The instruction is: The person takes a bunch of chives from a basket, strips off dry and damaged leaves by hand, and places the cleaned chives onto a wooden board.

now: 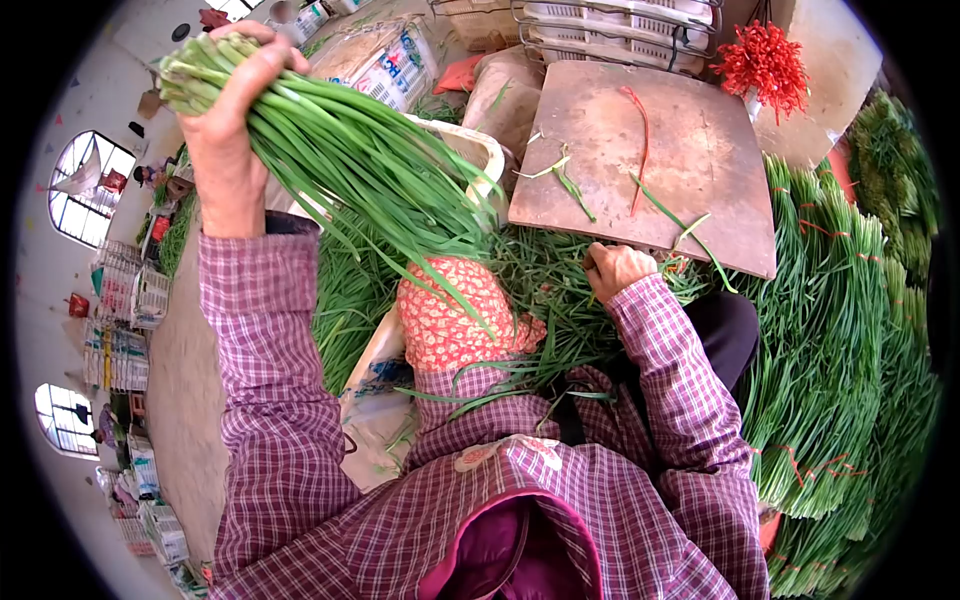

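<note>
High at the left, my left hand is wrapped round a thick bunch of long green chives. Their pale stem ends stick out past the fist, and the leaves slant down to the right over a white crate. My right hand is closed beside the front edge of a brown board; whatever its curled fingers hold, if anything, is hidden. Lying on the board are a red tie and a few stray green leaves.
Tied chive bundles are piled along the right. A cluster of red ties hangs behind the board, near stacked white baskets. Loose leaves and a red floral cloth sleeve are in front of me. More baskets line the left wall.
</note>
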The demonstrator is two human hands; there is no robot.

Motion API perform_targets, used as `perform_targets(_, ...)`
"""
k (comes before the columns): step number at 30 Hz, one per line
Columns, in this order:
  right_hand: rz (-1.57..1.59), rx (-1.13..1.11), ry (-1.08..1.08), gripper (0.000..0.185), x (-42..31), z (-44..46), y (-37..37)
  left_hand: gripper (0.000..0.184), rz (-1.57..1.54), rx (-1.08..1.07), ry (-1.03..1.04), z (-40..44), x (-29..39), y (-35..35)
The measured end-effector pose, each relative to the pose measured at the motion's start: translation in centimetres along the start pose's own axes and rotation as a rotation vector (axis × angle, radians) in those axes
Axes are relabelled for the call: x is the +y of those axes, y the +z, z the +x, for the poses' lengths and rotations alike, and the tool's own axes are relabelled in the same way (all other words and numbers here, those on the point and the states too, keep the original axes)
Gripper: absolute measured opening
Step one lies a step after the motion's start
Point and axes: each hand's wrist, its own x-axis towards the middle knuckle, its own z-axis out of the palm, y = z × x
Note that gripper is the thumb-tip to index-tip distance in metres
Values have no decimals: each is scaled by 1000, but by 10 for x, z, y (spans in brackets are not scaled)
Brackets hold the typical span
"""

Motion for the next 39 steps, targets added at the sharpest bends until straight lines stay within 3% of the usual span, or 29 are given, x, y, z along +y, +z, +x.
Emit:
perform_targets(5,0,-66,58,23,7,-3,4,18,-170,87,-154,16,6,-26)
perform_targets(7,8,-68,60,22,5,-3,2,17,147,220,60,18,12,-27)
perform_targets(8,8,-68,56,22,4,-3,0,16,351,256,93,20,18,-27)
perform_targets(9,30,-74,69,21,1,-3,-4,16,356,259,92,17,20,-26)
perform_targets(11,54,-83,73,21,-3,-1,-6,20,776,130,271,6,25,-20)
perform_targets(12,79,-65,57,20,-2,0,-4,18,819,6,270,-3,27,-11)
perform_targets(14,111,-57,48,18,-3,0,-4,19,860,-258,462,-27,23,21)
perform_targets(16,131,-43,32,18,0,-1,-5,16,917,-401,506,-73,14,59)
perform_targets(21,192,-44,38,18,1,-3,-9,11,749,-867,178,-232,-27,126)
perform_targets(22,205,-46,35,18,0,-4,-10,15,835,-811,321,-256,-34,137)
perform_targets(29,487,54,-106,14,-33,-2,-23,10,842,-939,199,-295,-27,163)
perform_targets(32,750,87,-281,9,-62,-8,-34,9,904,-1072,195,-311,-28,166)
perform_targets(37,784,3,-381,11,-94,-8,-32,12,957,-1061,230,-318,-25,169)
perform_targets(39,769,-4,-396,12,-104,-8,-28,13,962,-954,282,-322,-28,168)
